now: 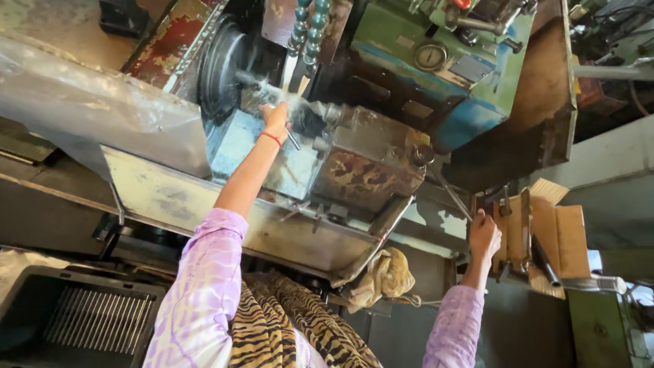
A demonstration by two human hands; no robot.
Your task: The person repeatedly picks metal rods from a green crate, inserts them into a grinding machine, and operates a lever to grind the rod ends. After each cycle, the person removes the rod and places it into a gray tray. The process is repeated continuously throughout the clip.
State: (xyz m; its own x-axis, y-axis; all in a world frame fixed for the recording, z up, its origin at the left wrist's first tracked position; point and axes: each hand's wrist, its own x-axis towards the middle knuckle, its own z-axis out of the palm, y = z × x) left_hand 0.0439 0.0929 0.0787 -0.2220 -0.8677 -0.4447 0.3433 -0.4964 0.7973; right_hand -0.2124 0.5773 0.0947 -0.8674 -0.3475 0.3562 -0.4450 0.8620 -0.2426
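Observation:
My left hand (275, 120) reaches up into a machine tool, close to the dark round chuck (221, 68), where coolant sprays. Its fingers are closed on a thin metal rod (293, 140) that sticks out below the hand. A red band circles that wrist. My right hand (484, 235) is lower on the right, wrapped around the end of a long metal lever (449, 192) that runs up to the machine's rusty carriage block (368, 167). Both arms wear pale purple patterned sleeves.
A steel splash tray (184, 201) runs under the work area. A green machine head with a round gauge (430, 56) and teal beaded coolant hoses (308, 24) sits above. A yellowish rag (387, 274), a cardboard box (562, 235) with tools and a black crate (75, 313) lie near.

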